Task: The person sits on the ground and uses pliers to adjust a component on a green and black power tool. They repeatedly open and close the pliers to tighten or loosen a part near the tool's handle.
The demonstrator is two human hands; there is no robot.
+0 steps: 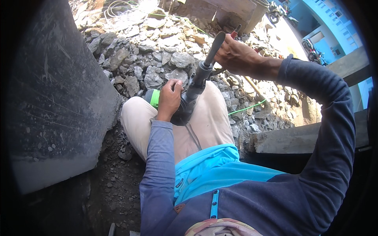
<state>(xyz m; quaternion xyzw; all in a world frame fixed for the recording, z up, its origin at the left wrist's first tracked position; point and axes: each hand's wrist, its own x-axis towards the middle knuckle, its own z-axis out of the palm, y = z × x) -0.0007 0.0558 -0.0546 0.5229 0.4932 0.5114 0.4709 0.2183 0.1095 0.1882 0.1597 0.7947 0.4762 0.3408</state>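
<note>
Hands clamp the power tool (pixel 189 98) on the lap: left hand (pixel 169 98) wraps its body, right hand (pixel 232 53) grips the chisel (pixel 214 48) slanting toward one o'clock.

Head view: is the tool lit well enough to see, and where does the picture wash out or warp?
Head view: the power tool and both hands are sunlit and sharp; rubble glares at top; the dark slab sits in shade; fisheye rim is black and bends edges.
</note>
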